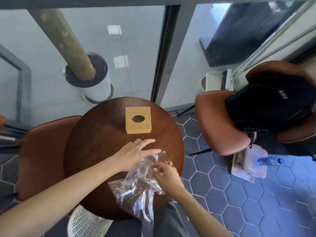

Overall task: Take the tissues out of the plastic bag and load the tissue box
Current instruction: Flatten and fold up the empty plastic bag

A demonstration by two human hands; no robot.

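The left hand [135,153] lies spread, fingers straight, on the clear plastic bag [140,183] at the near edge of the round worktop [95,151]. The right hand [164,170] pinches the bag's crumpled top. The wooden tissue box [138,120] stands apart, farther back.

Bright daylight fills the scene, coming through the glass panels [95,48] at the top, which look pale and washed out. The round wooden table [95,151] is evenly lit with a soft sheen and only faint shadows. The clear plastic bag [136,185] throws white and bluish glints. The black backpack [266,103] reads as a nearly featureless dark mass. The wide lens bends straight lines, and the window frame [164,53] and pole [68,43] lean strongly. The picture is soft throughout, with the left hand [136,151] slightly smeared and the edges blurrier.
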